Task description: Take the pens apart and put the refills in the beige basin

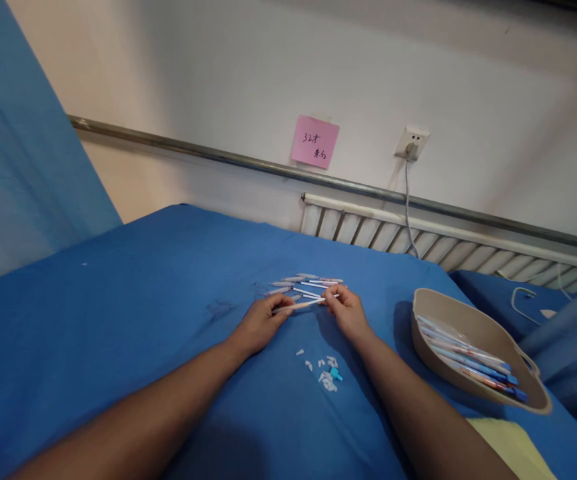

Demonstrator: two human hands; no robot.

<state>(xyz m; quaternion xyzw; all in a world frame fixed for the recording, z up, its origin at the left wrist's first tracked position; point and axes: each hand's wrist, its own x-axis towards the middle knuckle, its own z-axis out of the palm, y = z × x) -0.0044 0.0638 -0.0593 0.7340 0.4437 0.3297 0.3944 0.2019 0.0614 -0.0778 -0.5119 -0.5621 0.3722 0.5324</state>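
Two-handed, grasping a slim pen (301,306) in the grip of left hand (263,321) and right hand (347,312), near other pens (307,276) lying on blue cloth (143,287); best to keep ends in line, to steady without bending, and not to scatter small white pieces (327,381).

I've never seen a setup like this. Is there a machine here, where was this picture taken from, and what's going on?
No machine here: these are a person's bare left hand and right hand. The single picture comes from a camera worn on that person's head, looking forward and down.

Between them, the hands hold a slim pale pen-like stick; I can't tell whether it is one piece or two. Just beyond lie slim white-and-grey pen-like sticks on a blue cloth. Nearer are small white pieces and a turquoise one. At right, a beige basket holds more colourful sticks.
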